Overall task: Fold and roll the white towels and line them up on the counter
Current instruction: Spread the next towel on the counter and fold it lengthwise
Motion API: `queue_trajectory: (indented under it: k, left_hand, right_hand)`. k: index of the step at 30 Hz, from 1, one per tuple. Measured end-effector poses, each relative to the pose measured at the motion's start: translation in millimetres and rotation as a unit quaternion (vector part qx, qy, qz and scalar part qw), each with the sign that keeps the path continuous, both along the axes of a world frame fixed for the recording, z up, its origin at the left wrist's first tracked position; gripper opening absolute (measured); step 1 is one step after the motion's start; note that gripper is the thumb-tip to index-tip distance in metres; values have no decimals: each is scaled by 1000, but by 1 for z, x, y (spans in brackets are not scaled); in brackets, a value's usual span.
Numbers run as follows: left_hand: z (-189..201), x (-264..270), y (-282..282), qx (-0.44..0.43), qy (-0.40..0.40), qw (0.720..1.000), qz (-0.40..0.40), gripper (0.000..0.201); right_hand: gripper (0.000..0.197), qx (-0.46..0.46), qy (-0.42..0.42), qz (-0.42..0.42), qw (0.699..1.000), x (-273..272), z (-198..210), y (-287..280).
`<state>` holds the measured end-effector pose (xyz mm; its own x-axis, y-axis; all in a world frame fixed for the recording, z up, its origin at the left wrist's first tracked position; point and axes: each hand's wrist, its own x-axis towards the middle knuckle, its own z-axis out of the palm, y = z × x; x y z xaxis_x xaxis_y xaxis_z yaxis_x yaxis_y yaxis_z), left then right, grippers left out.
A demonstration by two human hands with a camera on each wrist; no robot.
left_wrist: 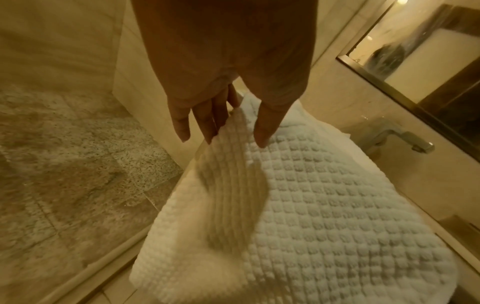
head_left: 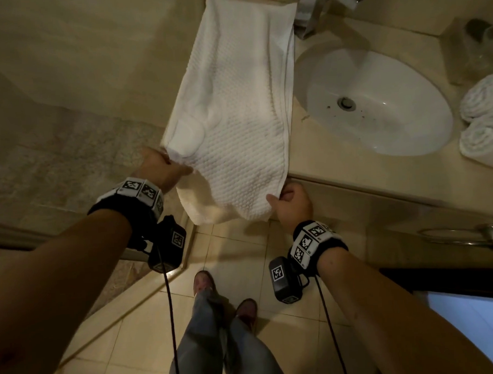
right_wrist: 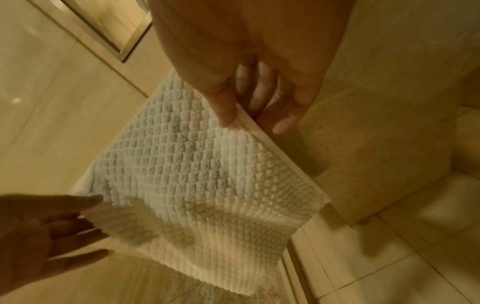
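A: Towel position?
B: White waffle towel (head_left: 236, 108) laid lengthwise on bench (head_left: 352, 171), left of sink (head_left: 377, 102); near end draped off the edge.

A: Fingers?
B: Left hand (head_left: 159, 168) pinching near left corner, thumb on top. Right hand (head_left: 292, 201) pinching near right hem, fingers (right_wrist: 285, 121) beneath.

A: Finished pieces?
B: Two rolled towels (head_left: 482, 114) right of sink, side by side, touching.
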<state>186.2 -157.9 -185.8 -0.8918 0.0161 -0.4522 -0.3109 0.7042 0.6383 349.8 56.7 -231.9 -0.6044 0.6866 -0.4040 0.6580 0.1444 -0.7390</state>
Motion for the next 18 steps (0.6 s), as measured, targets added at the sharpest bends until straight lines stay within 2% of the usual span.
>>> queue_trajectory:
  k: [1, 3, 6, 10, 14, 18]
  left_hand:
    - [-2, 1, 0, -15, -5, 1000, -1, 66]
    - [-1, 3, 1, -36, 2, 999, -3, 54]
    - [4, 0, 3, -42, 56, 998, 0, 34]
    - [17, -3, 3, -68, 114, 991, -32, 29]
    - [16, 0, 5, -167, 89, 976, -108, 31]
    - [15, -7, 3, -132, 68, 981, -127, 29]
  right_hand:
    - [26, 5, 2, 6, 1000, 0, 0, 0]
    - [24, 11, -3, 27, 1000, -1, 2, 1]
    - [24, 43, -6, 50, 998, -3, 8, 6]
    - [18, 103, -6, 39, 994, -4, 12, 6]
    - [10, 71, -72, 71, 992, -11, 12, 1]
    - [14, 12, -52, 105, 993, -18, 22, 15]
